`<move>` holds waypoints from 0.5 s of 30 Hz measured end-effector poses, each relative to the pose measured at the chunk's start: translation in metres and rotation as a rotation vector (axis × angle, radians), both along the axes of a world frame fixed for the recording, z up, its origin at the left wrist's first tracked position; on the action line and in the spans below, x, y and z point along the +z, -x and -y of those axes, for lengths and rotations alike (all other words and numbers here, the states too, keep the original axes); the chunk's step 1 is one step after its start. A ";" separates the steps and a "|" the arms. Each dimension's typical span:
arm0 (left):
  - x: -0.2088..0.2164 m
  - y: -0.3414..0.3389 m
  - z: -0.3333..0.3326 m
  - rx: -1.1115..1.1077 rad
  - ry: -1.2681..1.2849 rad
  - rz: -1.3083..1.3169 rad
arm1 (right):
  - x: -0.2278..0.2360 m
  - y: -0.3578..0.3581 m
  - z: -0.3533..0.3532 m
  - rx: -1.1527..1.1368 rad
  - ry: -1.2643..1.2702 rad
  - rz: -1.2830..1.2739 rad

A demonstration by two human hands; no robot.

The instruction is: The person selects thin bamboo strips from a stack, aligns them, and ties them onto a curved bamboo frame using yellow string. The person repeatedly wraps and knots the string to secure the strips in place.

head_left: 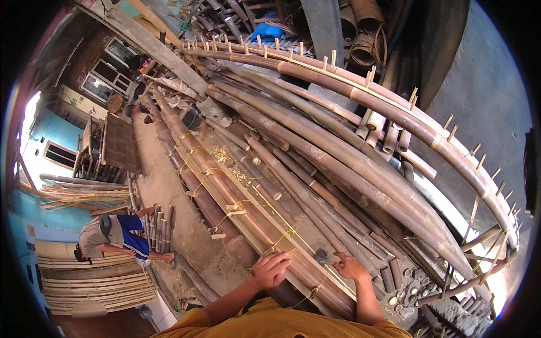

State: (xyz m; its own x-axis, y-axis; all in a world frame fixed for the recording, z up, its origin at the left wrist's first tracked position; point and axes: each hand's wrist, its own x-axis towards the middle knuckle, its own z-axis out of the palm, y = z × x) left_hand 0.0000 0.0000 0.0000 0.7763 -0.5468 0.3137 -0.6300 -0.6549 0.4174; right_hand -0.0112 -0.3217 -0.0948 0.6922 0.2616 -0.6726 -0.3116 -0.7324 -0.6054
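Note:
Long bamboo poles (217,179), lashed side by side with yellow cord (243,201), run from below my hands to the far left. My left hand (270,271) lies on the near stretch of the bamboo, fingers loosely bent and pointing right, with nothing visible in it. Across the poles, my right hand (350,267) hovers by their right edge. Its index finger and thumb are apart, and the other fingers curl under, partly hidden. Short wooden pegs (236,212) sit in the cord lashings. A knot of cord (292,230) with loose ends lies just beyond my hands.
Several loose bamboo poles (338,141) lie to the right, under a curved bamboo rail with upright pegs (417,120). Wood shavings (231,163) litter the floor. At the left, a person (115,235) bends over beside short bamboo lengths (160,228). Cut bamboo pieces (414,290) stand at the lower right.

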 end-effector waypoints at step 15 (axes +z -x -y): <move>-0.001 0.000 0.001 0.021 0.028 0.040 | 0.004 0.000 -0.001 0.006 0.000 -0.044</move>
